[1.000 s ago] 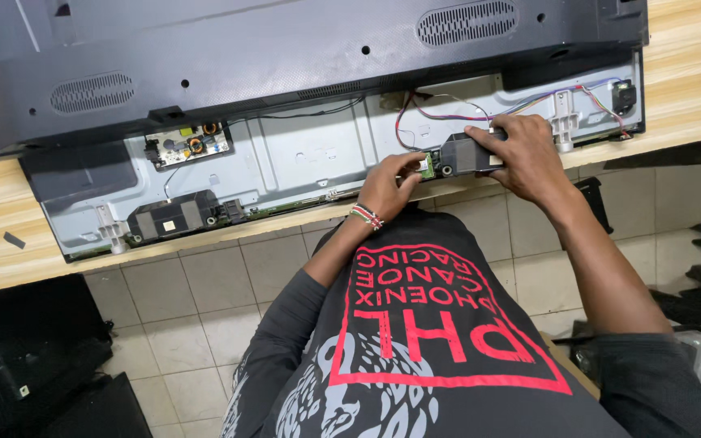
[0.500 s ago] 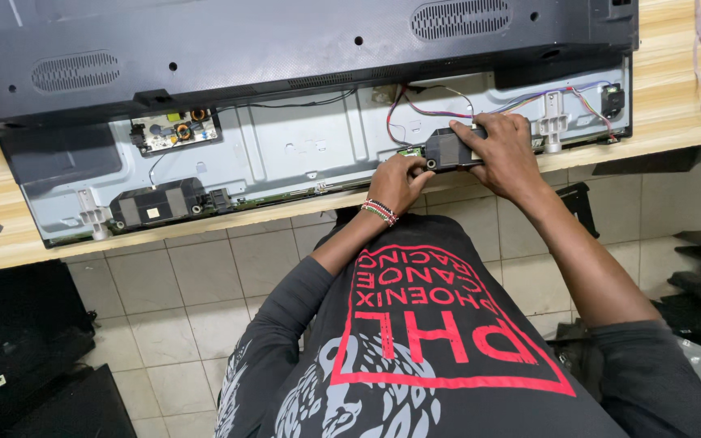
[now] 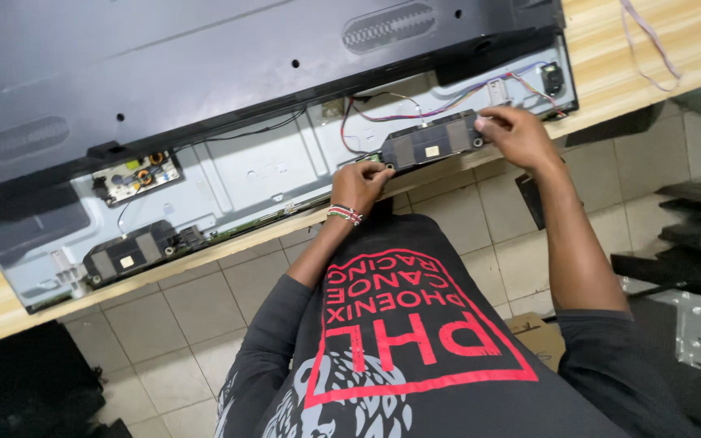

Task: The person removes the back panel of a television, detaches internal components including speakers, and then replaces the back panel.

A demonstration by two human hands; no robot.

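- here, a long black speaker module sits at the lower edge of an opened flat-screen television that lies back-up on a pale wooden worktop.
- a small pale rectangular label sits near the middle of the module's top face; its print is too small to make out.
- the module's long axis runs left to right along the panel's lower edge, its right end tilted slightly up and away from the person.
- the left hand closes its grip on the module's left end, thumb and fingers pinched at the corner; a beaded wristband sits on that wrist.
- the right hand closes its grip on the module's right end, fingers curled over the top; the fingertips are hidden behind the module.
- a second black speaker module lies near the panel's lower left, also bearing a small pale label.
- a small circuit board with coils sits above it on the grey metal plate.
- red, blue and black wires run from above the held module toward a small black connector at the right.
- the dark rear cover hides the upper part of the panel, and the picture cuts off its top.
- dark objects at the right edge, over the tiled floor, are hard to identify.
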